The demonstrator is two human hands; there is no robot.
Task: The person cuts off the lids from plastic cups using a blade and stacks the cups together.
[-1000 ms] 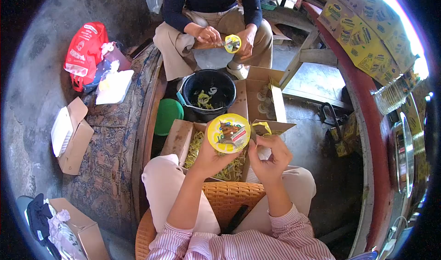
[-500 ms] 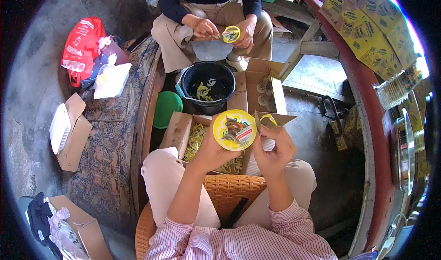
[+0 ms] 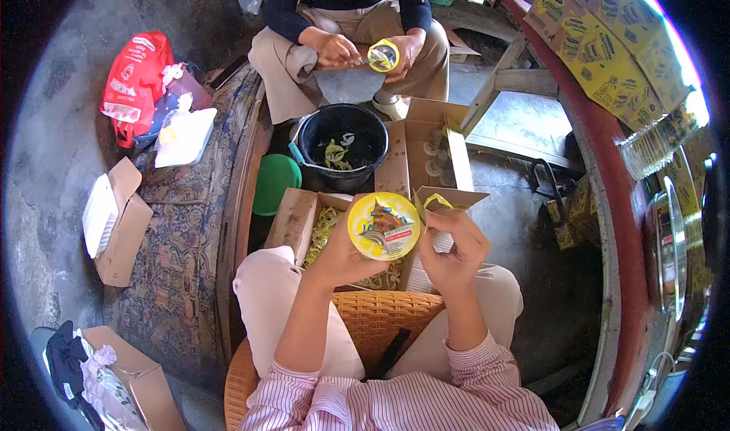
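My left hand (image 3: 342,250) is wrapped around a cup with a yellow printed film lid (image 3: 383,225), its lid facing up toward me. The lid carries a dark picture and a white and red label. Close to the cup's right edge, my right hand (image 3: 454,250) is closed in a pinch; what lies between its fingertips is too small to make out. A yellow scrap (image 3: 438,200) shows just beyond those fingers. Below the cup, an open cardboard box (image 3: 291,219) holds many thin yellow strips (image 3: 323,232).
A black bucket (image 3: 342,174) with yellow scraps stands ahead, beside a green lid (image 3: 277,185). Beyond it sits a person (image 3: 346,43) holding a similar cup (image 3: 383,56). Another carton (image 3: 456,146) contains clear cups. A wooden frame (image 3: 498,89) stands at right.
The cup in my left hand has come slightly lower and tilted a little. My right hand stays pinched beside it. The other person's cup has turned slightly.
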